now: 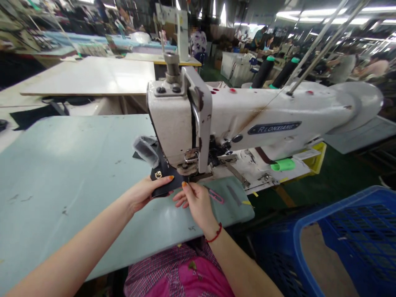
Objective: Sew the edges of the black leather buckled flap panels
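A black leather-like piece (168, 187) with a gold-coloured metal fitting (158, 175) lies under the head of a white sewing machine (173, 123). My left hand (145, 194) grips its near left part, thumb on top and fingers underneath. At its right edge, close to the presser foot, my right hand (198, 204) has a fingertip on the piece, with the other fingers loosely bent below. Clear plastic wrap (145, 150) covers a part that sticks out behind at the left. The needle point is hidden by the machine head and my fingers.
Pink thread snips (215, 196) lie right of my right hand on the pale green table (77, 177). A blue plastic basket (298, 231) stands at the lower right. Black thread cones (262, 72) rise behind the machine. Other people work in the background.
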A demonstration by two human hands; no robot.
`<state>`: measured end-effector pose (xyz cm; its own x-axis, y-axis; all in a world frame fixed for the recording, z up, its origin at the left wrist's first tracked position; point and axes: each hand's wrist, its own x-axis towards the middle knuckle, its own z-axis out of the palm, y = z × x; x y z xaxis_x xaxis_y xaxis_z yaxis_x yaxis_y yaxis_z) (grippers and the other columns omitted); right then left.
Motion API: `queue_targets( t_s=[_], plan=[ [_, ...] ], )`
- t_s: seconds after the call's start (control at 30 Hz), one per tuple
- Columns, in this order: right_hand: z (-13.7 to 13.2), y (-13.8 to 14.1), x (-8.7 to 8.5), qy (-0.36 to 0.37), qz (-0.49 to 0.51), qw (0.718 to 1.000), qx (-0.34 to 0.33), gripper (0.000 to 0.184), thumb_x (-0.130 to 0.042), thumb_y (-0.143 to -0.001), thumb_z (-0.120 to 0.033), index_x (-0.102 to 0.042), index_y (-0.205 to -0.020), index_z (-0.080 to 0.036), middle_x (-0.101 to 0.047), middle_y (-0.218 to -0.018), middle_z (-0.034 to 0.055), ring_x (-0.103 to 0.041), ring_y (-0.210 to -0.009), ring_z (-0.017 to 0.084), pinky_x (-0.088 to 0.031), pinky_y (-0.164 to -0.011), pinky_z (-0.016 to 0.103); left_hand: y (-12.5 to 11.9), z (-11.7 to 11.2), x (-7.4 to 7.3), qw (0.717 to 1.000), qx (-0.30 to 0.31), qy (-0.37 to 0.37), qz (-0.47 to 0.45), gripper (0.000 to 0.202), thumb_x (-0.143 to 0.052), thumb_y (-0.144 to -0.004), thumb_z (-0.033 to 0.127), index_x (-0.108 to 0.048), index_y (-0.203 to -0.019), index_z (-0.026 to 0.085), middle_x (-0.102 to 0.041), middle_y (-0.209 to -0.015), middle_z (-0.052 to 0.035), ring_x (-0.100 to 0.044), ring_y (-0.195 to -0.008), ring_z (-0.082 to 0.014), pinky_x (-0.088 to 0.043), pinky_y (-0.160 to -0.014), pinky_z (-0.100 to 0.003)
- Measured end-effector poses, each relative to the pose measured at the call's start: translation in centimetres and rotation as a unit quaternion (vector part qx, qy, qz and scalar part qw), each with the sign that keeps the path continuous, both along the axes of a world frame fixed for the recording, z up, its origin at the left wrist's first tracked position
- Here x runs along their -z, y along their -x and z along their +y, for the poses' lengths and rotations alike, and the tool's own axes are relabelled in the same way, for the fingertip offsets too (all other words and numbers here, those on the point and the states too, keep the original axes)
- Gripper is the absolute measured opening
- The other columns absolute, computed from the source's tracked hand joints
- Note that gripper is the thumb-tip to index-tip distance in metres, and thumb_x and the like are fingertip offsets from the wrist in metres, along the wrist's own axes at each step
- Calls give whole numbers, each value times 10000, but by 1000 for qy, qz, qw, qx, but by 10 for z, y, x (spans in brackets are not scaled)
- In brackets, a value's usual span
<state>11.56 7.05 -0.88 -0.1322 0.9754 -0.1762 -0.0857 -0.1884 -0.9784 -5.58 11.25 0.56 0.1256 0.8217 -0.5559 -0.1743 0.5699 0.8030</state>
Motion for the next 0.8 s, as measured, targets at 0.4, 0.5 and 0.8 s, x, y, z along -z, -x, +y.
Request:
queue_targets(
  t_s=[0.4, 0.5, 0.8],
  plan=[
    [-3, 7, 4, 10, 40, 999, 20, 522, -482, -908, -609, -608, -708, -143, -716, -665, 70, -633, -473, 107, -383, -435, 171, 1, -2, 5, 999, 13, -36, -19, 320, -860, -656, 325, -742, -906, 164, -742, -816, -54, -647, -594, -136, -560, -554, -220],
    [-2, 11, 4, 12, 45, 998, 34, 513, -475, -919, -586, -601, -695, -143, -715, -652, 65, -621, -450, 97, -371, -422, 163, 0, -1, 2, 999, 3, -32, -9, 303, -870, -639, 341, -746, -856, 169, -732, -764, -33, -640, -607, -128, -550, -549, -200],
    [1, 26, 7, 25, 80, 995, 52, 532, -430, -940, -566, -610, -676, -140, -721, -659, 76, -611, -426, 96, -337, -382, 160, 4, 7, -2, 998, 36, -45, -3, 274, -865, -632, 368, -751, -740, 144, -703, -637, -51, -614, -543, -131, -513, -515, -198]
  ],
)
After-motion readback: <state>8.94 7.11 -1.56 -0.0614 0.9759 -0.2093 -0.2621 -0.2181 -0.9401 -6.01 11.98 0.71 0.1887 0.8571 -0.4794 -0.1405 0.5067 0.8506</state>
